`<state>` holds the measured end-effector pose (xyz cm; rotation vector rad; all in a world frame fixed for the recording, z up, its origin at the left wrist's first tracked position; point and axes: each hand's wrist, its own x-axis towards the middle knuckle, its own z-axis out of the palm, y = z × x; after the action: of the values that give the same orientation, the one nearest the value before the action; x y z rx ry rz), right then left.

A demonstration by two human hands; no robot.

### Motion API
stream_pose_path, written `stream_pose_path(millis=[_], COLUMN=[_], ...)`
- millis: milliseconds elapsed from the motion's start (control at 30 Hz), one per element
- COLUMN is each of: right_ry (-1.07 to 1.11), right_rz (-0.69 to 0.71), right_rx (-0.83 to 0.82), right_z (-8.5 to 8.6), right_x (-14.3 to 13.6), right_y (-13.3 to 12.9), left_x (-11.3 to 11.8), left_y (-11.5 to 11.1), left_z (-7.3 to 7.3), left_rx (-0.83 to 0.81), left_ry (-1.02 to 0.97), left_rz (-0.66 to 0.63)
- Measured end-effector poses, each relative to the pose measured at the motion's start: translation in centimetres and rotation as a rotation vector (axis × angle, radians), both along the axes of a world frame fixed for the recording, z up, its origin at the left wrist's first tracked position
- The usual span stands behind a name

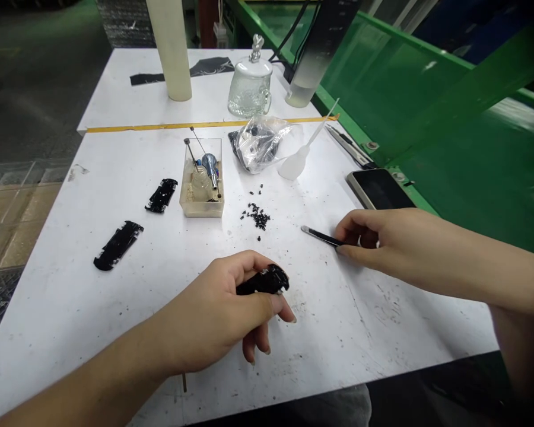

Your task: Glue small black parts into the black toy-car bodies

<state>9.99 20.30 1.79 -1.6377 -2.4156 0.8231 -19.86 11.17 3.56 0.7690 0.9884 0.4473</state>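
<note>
My left hand is closed around a black moulded piece that looks like a toy car chassis. Its front end shows between thumb and forefinger; the rest is hidden by the fingers. To the right, my right hand pinches the end of slim black tweezers, whose silver end points left, low over the white table. Between and beyond the hands is a loose pile of tiny black parts. Two similar black chassis pieces, one nearer and one farther, lie at the left.
Behind the pile are a clear plastic box of small tools, a plastic bag and a white squeeze bottle. A phone-like device lies by the green frame. A glass jar and tall cylinders stand farther back.
</note>
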Motion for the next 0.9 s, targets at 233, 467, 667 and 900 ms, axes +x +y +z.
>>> stream_pose_path(millis=[233,467,667,900], right_ry=[0.165,0.998,1.032,1.053], right_rz=[-0.055,-0.272,-0.374,-0.343], right_rx=[0.038,-0.089,-0.105,-0.146], right_z=[1.2,0.3,-1.3,-1.2], right_x=[-2.7,-8.7,-9.0,-9.6], right_y=[0.1,-2.6,-3.7,-3.5], left_x=[0.3,0.5,0.6,0.6], left_y=[0.2,0.4,0.4,0.5], left_z=[-0.3,-0.3,-0.2,-0.1], left_rx=[-0.016,-0.054,-0.062,-0.071], left_ry=[-0.041,-0.049,-0.088,-0.09], left_rz=[0.217,0.592,0.634,0.65])
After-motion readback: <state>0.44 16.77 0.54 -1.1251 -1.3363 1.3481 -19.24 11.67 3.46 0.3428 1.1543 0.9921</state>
